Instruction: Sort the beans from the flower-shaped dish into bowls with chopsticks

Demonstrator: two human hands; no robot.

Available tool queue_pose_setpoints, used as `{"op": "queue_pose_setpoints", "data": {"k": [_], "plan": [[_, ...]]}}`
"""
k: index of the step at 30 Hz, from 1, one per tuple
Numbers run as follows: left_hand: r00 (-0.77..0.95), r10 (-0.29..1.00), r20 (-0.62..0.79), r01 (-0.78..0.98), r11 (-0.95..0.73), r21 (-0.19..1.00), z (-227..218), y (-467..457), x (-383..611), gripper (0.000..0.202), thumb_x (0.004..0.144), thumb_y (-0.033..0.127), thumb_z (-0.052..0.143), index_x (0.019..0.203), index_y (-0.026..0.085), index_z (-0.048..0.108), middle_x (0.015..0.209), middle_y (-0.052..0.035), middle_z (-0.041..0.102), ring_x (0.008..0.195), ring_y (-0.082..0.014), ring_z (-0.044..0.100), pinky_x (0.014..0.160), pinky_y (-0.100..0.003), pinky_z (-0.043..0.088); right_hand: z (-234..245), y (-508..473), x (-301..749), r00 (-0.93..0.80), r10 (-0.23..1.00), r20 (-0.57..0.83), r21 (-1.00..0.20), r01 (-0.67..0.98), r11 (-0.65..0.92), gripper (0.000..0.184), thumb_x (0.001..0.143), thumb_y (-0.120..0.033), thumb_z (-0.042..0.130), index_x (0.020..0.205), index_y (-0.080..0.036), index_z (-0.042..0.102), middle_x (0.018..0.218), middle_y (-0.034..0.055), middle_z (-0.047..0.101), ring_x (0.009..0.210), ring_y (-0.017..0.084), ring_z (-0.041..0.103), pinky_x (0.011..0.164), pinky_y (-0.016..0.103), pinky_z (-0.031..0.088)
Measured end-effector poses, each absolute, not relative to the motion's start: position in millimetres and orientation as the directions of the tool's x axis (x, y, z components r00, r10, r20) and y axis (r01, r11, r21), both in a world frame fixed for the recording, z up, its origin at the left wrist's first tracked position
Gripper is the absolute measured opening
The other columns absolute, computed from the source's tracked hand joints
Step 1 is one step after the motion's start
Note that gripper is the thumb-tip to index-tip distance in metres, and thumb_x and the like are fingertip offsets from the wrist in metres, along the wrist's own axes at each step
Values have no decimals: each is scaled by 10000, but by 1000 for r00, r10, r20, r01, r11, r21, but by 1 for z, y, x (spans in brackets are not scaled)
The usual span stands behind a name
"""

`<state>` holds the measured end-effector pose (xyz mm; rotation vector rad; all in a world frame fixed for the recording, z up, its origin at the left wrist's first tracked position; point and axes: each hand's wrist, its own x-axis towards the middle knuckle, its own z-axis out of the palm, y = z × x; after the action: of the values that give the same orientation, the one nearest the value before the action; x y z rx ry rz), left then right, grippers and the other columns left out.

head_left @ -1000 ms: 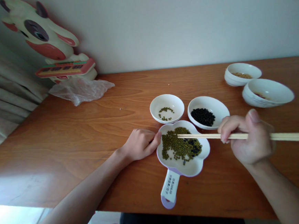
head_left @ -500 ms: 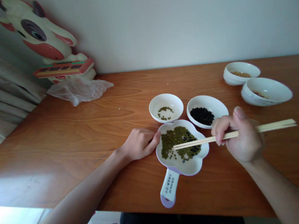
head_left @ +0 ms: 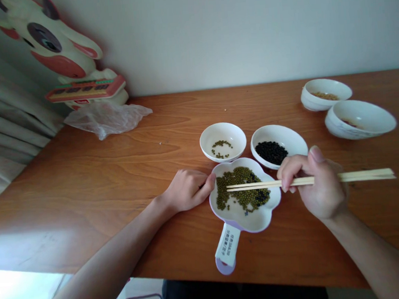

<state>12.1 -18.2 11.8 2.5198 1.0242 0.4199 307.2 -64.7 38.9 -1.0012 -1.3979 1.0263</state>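
A white flower-shaped dish (head_left: 256,221) with a handle holds a heap of green beans (head_left: 239,190) with some black ones mixed in. My left hand (head_left: 188,190) rests curled on the table, its thumb against the dish's left rim. My right hand (head_left: 314,182) is closed on a pair of wooden chopsticks (head_left: 360,175), which lie nearly level, their tips over the green beans. Behind the dish stand a small white bowl (head_left: 222,137) with a few green beans and a white bowl (head_left: 288,138) with black beans.
Two more white bowls (head_left: 324,94) (head_left: 359,118) stand at the far right. A crumpled clear plastic bag (head_left: 109,119) and a cow-shaped toy (head_left: 64,54) sit at the back left by the wall. A curtain hangs at the left. The wooden table's front edge (head_left: 181,273) is near me.
My right hand has moved the chopsticks left over the dish and levelled them; their tips reach farther across the green beans. The left hand has stayed put.
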Motion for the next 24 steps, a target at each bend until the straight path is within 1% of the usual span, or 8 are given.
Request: {"op": "queue_pose_setpoints", "data": {"k": [4, 6, 9, 12, 17, 21, 24], "plan": [[694, 709, 128, 592, -662, 460, 14, -18, 13, 575, 1114, 362, 291, 632, 163, 535, 623, -28, 620, 532, -105, 496, 562, -271, 317, 42, -65, 306, -81, 972, 219, -971, 83, 226, 738, 1013, -690, 289, 588, -230, 680, 564, 61, 597, 570, 189, 518, 538, 358, 348], [691, 713, 122, 596, -657, 462, 15, -18, 13, 581, 1113, 368, 289, 627, 163, 530, 621, -29, 620, 529, -105, 488, 562, -275, 312, 42, -65, 305, -69, 971, 229, -967, 93, 235, 750, 987, -739, 280, 590, -236, 670, 563, 61, 589, 580, 198, 527, 539, 363, 349], [684, 722, 105, 606, -643, 469, 16, -18, 14, 590, 1113, 382, 284, 619, 163, 520, 623, -29, 625, 528, -104, 481, 563, -278, 305, 41, -64, 306, -55, 965, 255, -962, 89, 259, 776, 971, -772, 240, 585, -243, 657, 564, 62, 587, 575, 203, 532, 532, 367, 351], [683, 724, 96, 610, -638, 470, 16, -18, 13, 594, 1113, 391, 280, 618, 162, 517, 633, -31, 632, 536, -105, 490, 567, -280, 306, 37, -64, 309, -93, 960, 262, -954, 124, 273, 773, 996, -738, 223, 600, -242, 666, 571, 58, 591, 573, 198, 531, 549, 369, 357], [688, 719, 97, 605, -642, 471, 14, -17, 12, 592, 1116, 389, 276, 628, 163, 524, 647, -34, 644, 544, -107, 503, 576, -279, 320, 31, -67, 311, -163, 935, 315, -920, 190, 343, 667, 1052, -590, 312, 628, -232, 681, 589, 44, 606, 575, 178, 540, 566, 359, 358], [695, 712, 97, 597, -647, 475, 14, -17, 12, 586, 1118, 382, 277, 638, 163, 532, 664, -36, 658, 552, -106, 516, 583, -274, 335, 30, -67, 311, -141, 936, 322, -920, 187, 344, 684, 1056, -601, 284, 644, -232, 688, 604, 46, 619, 570, 176, 531, 566, 356, 362], [699, 708, 98, 590, -649, 480, 14, -17, 12, 579, 1118, 375, 283, 646, 163, 542, 676, -40, 671, 560, -108, 529, 591, -270, 351, 27, -65, 310, -108, 927, 359, -908, 188, 374, 650, 1053, -590, 320, 662, -234, 698, 584, 42, 599, 561, 181, 539, 578, 360, 380]]}}
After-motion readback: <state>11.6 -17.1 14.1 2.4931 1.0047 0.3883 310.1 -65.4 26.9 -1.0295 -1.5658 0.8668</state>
